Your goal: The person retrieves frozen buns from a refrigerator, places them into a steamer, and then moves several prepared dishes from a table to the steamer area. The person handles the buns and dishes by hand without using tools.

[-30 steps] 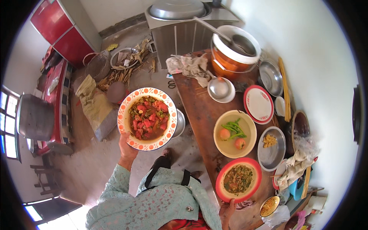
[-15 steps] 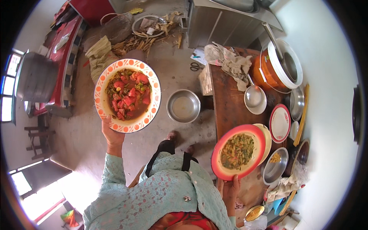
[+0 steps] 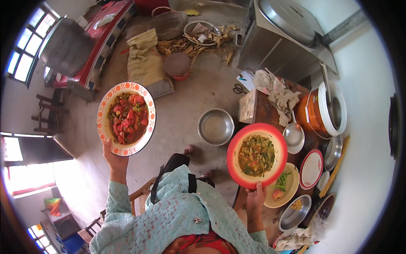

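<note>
My left hand [image 3: 115, 160] grips the near rim of a white enamel plate with orange patterns [image 3: 102, 113], its fingers mostly hidden underneath. Red chunks, likely tomato, lie with green pieces in brown sauce [image 3: 127, 119] on it. On the other side, my right hand [image 3: 256, 198] holds a red-rimmed dish [image 3: 235, 148] by its near edge, thumb on top. Chopped green and yellowish vegetables [image 3: 256, 155] fill its middle. Both dishes are held up off any surface, roughly level. Under the red-rimmed dish, a cream bowl [image 3: 292, 186] holds green peppers and a reddish round piece.
The wooden table [image 3: 311, 137] at the right carries a ladle [image 3: 293, 134], a red-rimmed plate [image 3: 311, 169], a metal bowl [image 3: 294, 213] and an orange bucket [image 3: 313, 106]. A metal basin [image 3: 216, 127] stands on the floor ahead. A yellow sack [image 3: 146, 59] lies farther off; a wooden chair [image 3: 141, 197] is behind my left.
The red-rimmed dish has risen and moved left off the table side, uncovering the cream bowl. The patterned plate stays in my left hand, slightly farther left. My view has turned.
</note>
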Motion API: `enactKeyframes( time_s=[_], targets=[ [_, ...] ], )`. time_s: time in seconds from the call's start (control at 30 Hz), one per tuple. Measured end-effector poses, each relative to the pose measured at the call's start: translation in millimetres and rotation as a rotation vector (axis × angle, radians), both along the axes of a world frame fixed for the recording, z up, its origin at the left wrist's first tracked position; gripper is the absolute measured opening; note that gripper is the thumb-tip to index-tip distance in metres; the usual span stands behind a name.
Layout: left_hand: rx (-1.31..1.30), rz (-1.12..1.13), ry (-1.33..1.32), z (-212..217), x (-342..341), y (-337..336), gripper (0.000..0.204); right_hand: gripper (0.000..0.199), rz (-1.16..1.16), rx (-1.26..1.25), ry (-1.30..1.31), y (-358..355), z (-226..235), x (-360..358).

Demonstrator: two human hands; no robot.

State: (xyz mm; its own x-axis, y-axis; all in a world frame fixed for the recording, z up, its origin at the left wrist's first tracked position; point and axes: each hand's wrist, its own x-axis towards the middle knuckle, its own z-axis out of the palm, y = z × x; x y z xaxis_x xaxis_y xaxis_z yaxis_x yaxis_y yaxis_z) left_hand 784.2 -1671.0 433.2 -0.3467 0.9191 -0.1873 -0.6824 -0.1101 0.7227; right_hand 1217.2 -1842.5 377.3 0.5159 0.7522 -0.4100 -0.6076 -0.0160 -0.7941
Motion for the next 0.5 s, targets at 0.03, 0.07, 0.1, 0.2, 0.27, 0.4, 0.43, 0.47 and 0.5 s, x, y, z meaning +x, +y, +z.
enactKeyframes(
  time_s=[0.03, 0.07, 0.1, 0.2, 0.27, 0.4, 0.43, 0.47, 0.5],
  targets=[
    [-0.010, 0.018, -0.004, -0.8, -10.5, -0.7, 0.053, 0.018, 0.015, -0.009, -0.009, 8.8, 2.0, -3.7],
    [-0.006, 0.027, -0.022, -6.7, -19.9, 0.1, 0.052, 0.018, 0.030, -0.017, -0.023, 18.2, 3.2, -6.2],
    [-0.011, 0.044, -0.032, -12.0, -28.5, 1.7, 0.053, 0.018, 0.041, -0.025, -0.038, 29.0, 4.4, -9.7],
    [-0.031, 0.078, -0.057, -25.6, -58.6, 19.8, 0.053, 0.019, 0.096, 0.035, -0.049, 68.1, 7.8, -27.5],
    [-0.048, 0.093, -0.014, -38.8, -81.1, 36.5, 0.053, 0.019, 0.046, 0.025, -0.030, 102.8, 18.0, -47.8],
    [-0.104, 0.101, -0.053, -52.7, -118.2, 71.1, 0.052, 0.019, 0.035, 0.032, -0.013, 155.6, 27.8, -72.4],
    [-0.120, 0.093, -0.055, -55.1, -125.3, 79.7, 0.052, 0.019, 0.036, 0.035, -0.005, 167.1, 29.0, -76.5],
    [-0.135, 0.092, -0.045, -49.0, -128.6, 92.1, 0.051, 0.022, 0.027, 0.042, 0.014, 179.7, 35.2, -83.6],
    [-0.153, 0.078, -0.051, -50.1, -136.4, 103.4, 0.051, 0.023, 0.013, 0.037, 0.016, 191.4, 41.1, -90.7]
  ],
)
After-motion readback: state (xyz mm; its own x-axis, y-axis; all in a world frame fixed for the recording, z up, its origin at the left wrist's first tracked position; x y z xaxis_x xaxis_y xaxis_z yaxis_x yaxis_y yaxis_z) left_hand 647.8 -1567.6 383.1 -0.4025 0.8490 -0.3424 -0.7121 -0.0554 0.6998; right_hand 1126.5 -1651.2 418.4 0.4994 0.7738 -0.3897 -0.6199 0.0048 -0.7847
